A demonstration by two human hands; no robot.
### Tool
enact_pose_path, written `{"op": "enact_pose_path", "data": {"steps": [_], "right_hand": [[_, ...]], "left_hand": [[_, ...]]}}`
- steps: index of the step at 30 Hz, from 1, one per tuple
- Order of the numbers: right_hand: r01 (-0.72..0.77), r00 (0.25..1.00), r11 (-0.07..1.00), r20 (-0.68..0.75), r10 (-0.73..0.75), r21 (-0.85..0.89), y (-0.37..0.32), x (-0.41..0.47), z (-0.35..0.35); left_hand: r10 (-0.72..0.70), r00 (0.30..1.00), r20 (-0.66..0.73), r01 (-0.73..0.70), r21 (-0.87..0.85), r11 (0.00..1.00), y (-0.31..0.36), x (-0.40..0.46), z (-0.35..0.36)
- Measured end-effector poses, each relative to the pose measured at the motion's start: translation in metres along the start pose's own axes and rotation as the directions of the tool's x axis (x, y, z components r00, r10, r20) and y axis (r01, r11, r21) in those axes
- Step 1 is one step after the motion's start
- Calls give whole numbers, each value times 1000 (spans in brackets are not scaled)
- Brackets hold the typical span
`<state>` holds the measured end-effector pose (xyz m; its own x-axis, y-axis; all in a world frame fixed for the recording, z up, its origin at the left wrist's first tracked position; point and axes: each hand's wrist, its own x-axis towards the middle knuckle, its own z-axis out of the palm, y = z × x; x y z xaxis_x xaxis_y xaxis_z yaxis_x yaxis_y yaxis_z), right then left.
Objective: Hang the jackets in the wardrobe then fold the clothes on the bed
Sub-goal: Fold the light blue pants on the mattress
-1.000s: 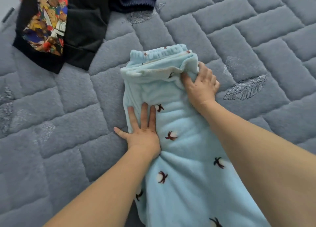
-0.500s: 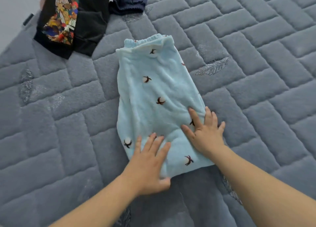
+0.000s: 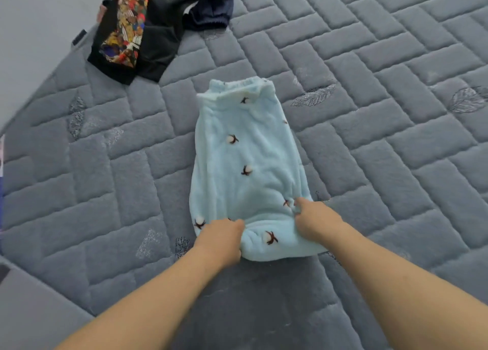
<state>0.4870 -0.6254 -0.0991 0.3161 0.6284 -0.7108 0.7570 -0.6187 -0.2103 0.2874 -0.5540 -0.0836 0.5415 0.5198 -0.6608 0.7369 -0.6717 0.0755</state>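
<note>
Both hands (image 3: 223, 237) (image 3: 314, 221) gripping fleece garment (image 3: 245, 151) hem

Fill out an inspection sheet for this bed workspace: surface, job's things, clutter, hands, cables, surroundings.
Surface: grey quilted bed cover with a brick pattern and feather motifs.
Job's things: light blue fleece garment lies flat and lengthwise, elastic waistband at the far end; black printed garment and dark navy garment lie heaped at the far left.
Clutter: nothing seen.
Hands: left hand and right hand both grip the garment's near folded end.
Cables: nothing seen.
Surroundings: pale floor or wall beyond the bed's left edge; cannot tell which.
</note>
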Motion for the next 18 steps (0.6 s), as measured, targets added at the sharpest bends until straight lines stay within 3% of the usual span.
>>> {"op": "enact_pose_path", "data": {"steps": [2, 4, 6, 8, 10, 12, 13, 15, 16, 18], "right_hand": [[60, 961, 966, 275, 12, -251, -7, -27, -7], [104, 873, 906, 474, 114, -410, -13, -47, -21], [35, 804, 916, 556, 211, -399, -13, -57, -40], [-242, 748, 961, 604, 274, -137, -8, -58, -62], [-487, 774, 820, 584, 244, 303, -2, -55, -84], [-396, 907, 650, 388, 166, 648, 3, -42, -103], [-285, 958, 552, 253, 135, 784, 0, -35, -109], [-27, 992, 353, -20, 127, 935, -14, -21, -107], [78, 980, 356, -137, 144, 931, -25, -12, -100], [118, 942, 589, -278, 187, 799, -49, 10, -79]], "left_hand": [[81, 947, 310, -68, -53, 996, 6, -21, -4], [116, 805, 582, -29, -155, 987, 5, -43, -12], [122, 748, 653, 27, -213, 977, -5, -55, -29], [111, 818, 564, 102, -331, 938, -27, -54, -54], [34, 935, 354, 158, -499, 852, -53, -41, -82], [-114, 988, 105, 155, -668, 727, -74, -23, -105], [-207, 978, -4, 137, -739, 660, -81, -13, -112], [-395, 904, -167, 73, -847, 526, -88, 6, -114], [-466, 856, -224, 32, -877, 480, -86, 15, -111], [-543, 773, -328, -1, -857, 516, -77, 29, -95]]}}
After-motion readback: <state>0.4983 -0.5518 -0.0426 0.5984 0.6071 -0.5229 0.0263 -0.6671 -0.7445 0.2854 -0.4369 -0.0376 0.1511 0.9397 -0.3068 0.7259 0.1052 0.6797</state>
